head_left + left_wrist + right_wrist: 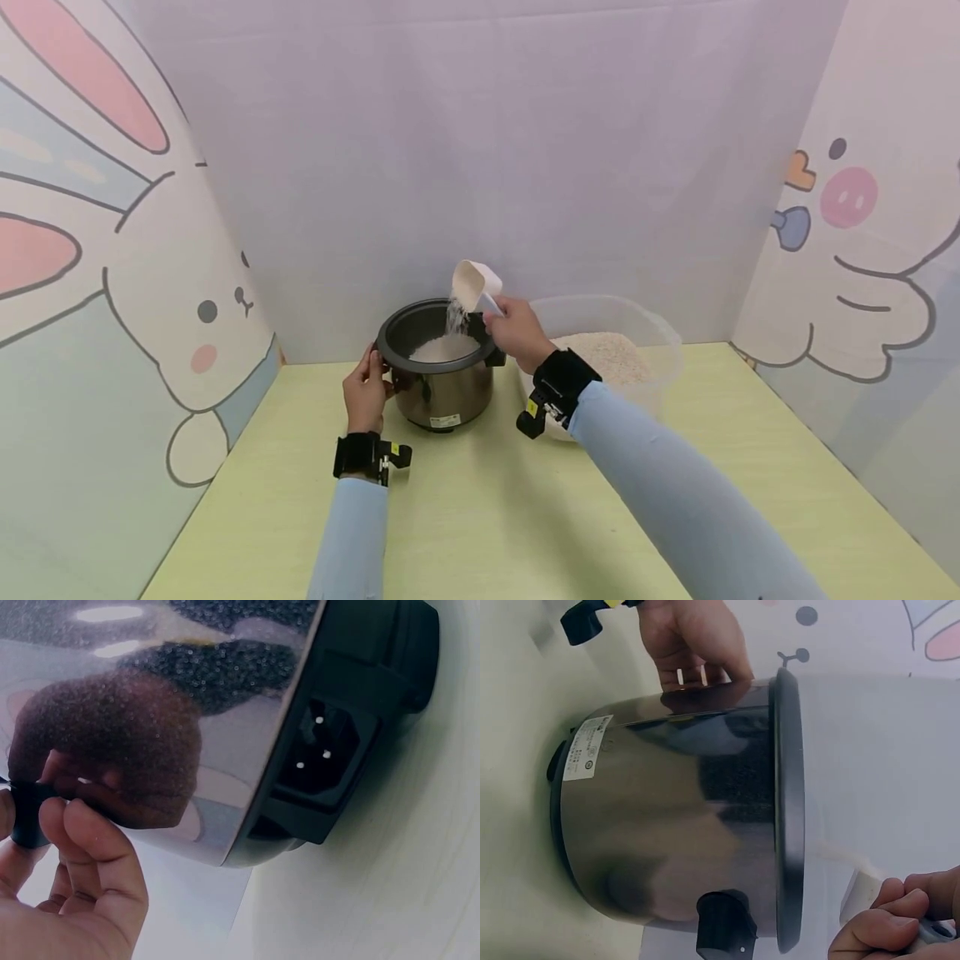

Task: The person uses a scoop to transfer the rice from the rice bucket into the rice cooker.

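Note:
A rice cooker (442,400) with a dark rim and shiny metal body stands lidless at the back of the table. My left hand (365,396) is at its left side, and in the left wrist view the thumb and fingers pinch its black side handle (30,817). Over the pot's right rim, my right hand (519,333) grips a white measuring scoop (489,280) by its handle. The scoop is tipped left, and a stream of rice (455,318) falls from it onto white rice (442,349) inside the pot.
To the right of the cooker, a translucent plastic bin (663,346) holds a heap of rice (611,352), partly behind my right wrist. A pale wall (480,167) rises behind the table (465,525). The cooker's power socket (322,757) has no cord in it.

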The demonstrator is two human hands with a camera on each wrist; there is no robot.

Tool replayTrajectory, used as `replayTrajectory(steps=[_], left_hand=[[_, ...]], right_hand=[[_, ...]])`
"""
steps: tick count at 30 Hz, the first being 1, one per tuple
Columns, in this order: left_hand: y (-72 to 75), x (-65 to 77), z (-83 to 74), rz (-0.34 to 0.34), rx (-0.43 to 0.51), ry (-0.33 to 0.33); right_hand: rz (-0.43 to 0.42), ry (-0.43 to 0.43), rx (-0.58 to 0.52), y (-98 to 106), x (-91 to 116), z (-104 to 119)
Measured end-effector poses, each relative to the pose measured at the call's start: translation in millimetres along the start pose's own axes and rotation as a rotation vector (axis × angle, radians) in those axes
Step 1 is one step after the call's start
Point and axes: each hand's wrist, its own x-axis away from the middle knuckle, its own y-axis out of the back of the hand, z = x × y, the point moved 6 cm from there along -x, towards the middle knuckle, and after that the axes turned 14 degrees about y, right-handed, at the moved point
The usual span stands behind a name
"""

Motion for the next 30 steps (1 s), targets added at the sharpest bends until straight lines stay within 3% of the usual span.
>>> replayTrajectory(steps=[12, 21, 30], left_hand=[[0.0, -2.6, 1.7, 0.009, -0.009, -0.012], [-1.3, -1.9, 1.9, 0.010, -0.006, -0.011], [0.0, -1.3, 0.5, 0.003, -0.017, -0.016]], right_hand=[[0.031, 0.053, 0.197, -9.8, 0.7, 0.8], [0.083, 0.206, 0.353, -12.0, 3.8, 7.8], [0.143, 0.267, 0.464, -14.9, 6.1, 13.0]])
